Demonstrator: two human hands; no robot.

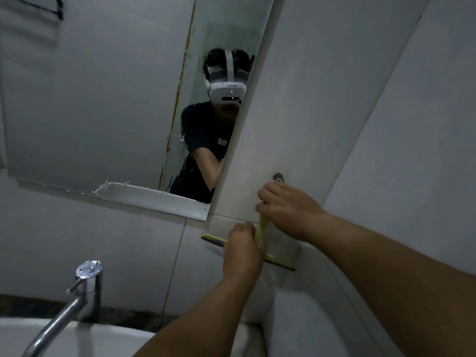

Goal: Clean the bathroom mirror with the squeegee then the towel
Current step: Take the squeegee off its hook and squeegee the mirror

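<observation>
Where the tiled wall [334,104] meets the right edge of the mirror [98,104], low and right of centre in the frame: squeegee [262,228], yellow-green, held just below the mirror's lower right corner and apart from the glass. Blade long, thin and dark-edged, slanting down to the right, one end showing at the left of the left hand [243,251], the other poking out lower right. Handle rising from the blade toward a dark hook [278,177] on the wall, its top hidden under the right hand [288,211]. Left grip closed around the handle's lower part by the blade; right grip curled over the handle's upper end just below the hook, fingers bent, closed on it as far as can be seen. Both forearms bare, crossing the lower right of the frame and covering much of the squeegee's middle.

Mirror filling the upper left, tilted in the wide view, with white smears and streaks along its bottom edge and a rusty brown vertical line through the reflection. Reflected there: a person in a dark shirt wearing a white headset. Lower left, a chrome tap [82,287] over the white sink rim [77,336]. Upper left corner, a dark rack, blurred. Bottom right, a pale rounded surface, unclear what.
</observation>
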